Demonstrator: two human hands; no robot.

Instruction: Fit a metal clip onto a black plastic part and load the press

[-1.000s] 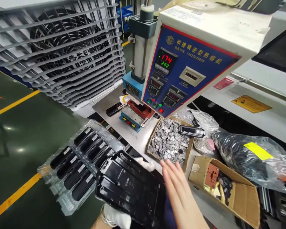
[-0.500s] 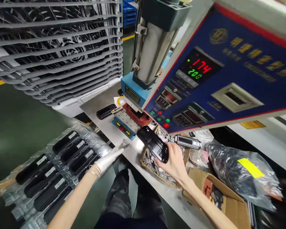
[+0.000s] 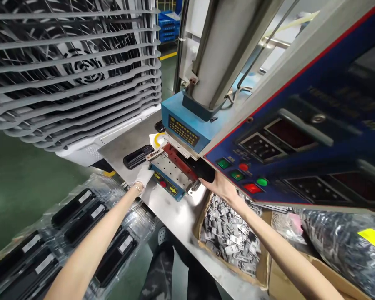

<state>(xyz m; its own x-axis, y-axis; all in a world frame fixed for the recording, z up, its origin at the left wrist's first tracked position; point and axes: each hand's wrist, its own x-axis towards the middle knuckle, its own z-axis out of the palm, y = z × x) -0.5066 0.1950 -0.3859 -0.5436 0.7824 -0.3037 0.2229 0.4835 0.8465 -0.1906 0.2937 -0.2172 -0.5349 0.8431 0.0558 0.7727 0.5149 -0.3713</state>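
Both hands are reaching to the press fixture (image 3: 171, 173) near the metal tabletop's (image 3: 175, 216) front edge: the gloved left hand (image 3: 143, 177) is resting loosely open against its blue left end, while the bare right hand (image 3: 220, 187) is gripping a black housing (image 3: 203, 171) at its right side.

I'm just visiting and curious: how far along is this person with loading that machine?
Done: one black plastic part lies on the steel table beside the machine. In hand: the bare right hand pushes a black plastic casing onto the perforated metal fixture, while the white-gloved left hand rests at the fixture's blue front edge. Left: black parts in clear plastic trays and a cardboard box of small grey metal clips.
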